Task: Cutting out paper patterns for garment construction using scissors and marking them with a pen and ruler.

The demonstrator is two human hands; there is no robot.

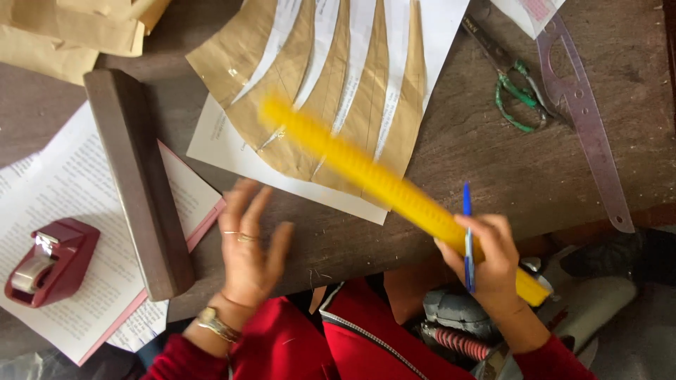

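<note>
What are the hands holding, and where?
The right hand grips a yellow ruler near its lower end, plus a blue pen. The left hand holds nothing.

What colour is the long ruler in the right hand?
Yellow: the long ruler, blurred, is gripped by the right hand; head view.

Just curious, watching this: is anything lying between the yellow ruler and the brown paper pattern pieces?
Nothing visible. The yellow ruler, held with a blue pen in the right hand, already reaches across the brown pattern pieces.
</note>
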